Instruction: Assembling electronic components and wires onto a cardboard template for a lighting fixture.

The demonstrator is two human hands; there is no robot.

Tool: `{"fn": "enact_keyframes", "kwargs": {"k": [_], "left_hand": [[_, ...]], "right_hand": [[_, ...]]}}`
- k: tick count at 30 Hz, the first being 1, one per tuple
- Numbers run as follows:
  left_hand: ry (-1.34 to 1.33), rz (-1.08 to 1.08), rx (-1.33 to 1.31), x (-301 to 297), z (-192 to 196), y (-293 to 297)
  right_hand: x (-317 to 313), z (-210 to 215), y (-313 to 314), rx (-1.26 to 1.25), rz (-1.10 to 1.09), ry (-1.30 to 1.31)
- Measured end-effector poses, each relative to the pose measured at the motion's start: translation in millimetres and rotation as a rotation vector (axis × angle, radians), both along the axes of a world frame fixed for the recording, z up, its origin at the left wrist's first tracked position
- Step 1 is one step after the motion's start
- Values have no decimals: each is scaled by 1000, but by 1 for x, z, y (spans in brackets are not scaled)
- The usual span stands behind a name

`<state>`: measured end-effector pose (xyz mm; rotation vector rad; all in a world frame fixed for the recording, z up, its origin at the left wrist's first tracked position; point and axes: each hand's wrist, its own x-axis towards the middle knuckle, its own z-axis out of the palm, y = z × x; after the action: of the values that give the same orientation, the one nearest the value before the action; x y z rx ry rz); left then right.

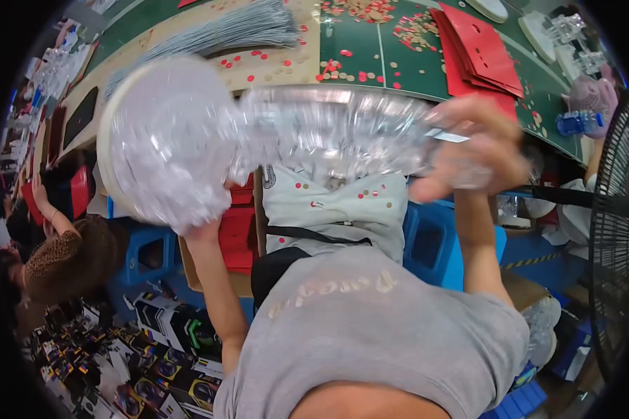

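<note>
Between my hands, level with the table edge, is a long clear faceted piece with a white round base (332, 129). It lies roughly sideways and is smeared by motion, so I cannot make out its exact kind. My right hand (479, 143) wraps round its narrow right end, thumb below and fingers above. Under the wide white end at the left is my left hand (204, 227), gripping from below with its fingers largely hidden by the clear part. Red cards (239, 237) stand in a box just below my left hand.
On the green table (426, 73) lie a bundle of grey wires (223, 31), red folded cards (475, 52) and scattered small discs. A black fan (613, 230) stands at right. Blue stools (150, 253) and many boxes (168, 370) fill the floor; another person (66, 255) sits left.
</note>
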<state>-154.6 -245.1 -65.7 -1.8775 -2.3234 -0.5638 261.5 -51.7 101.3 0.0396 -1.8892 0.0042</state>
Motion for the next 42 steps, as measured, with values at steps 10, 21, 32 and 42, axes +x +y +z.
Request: {"fn": "enact_keyframes", "kwargs": {"k": [10, 21, 32, 42], "left_hand": [[-1230, -75, 308, 70, 46, -22], [-959, -114, 283, 154, 56, 9], [-992, -290, 216, 194, 78, 39], [-823, -393, 454, 181, 58, 42]], "right_hand": [[-38, -269, -85, -951, -138, -460], [18, -218, -91, -1102, -788, -186], [-16, -55, -116, -637, -478, -734], [-20, -38, -109, -773, -386, -832]]}}
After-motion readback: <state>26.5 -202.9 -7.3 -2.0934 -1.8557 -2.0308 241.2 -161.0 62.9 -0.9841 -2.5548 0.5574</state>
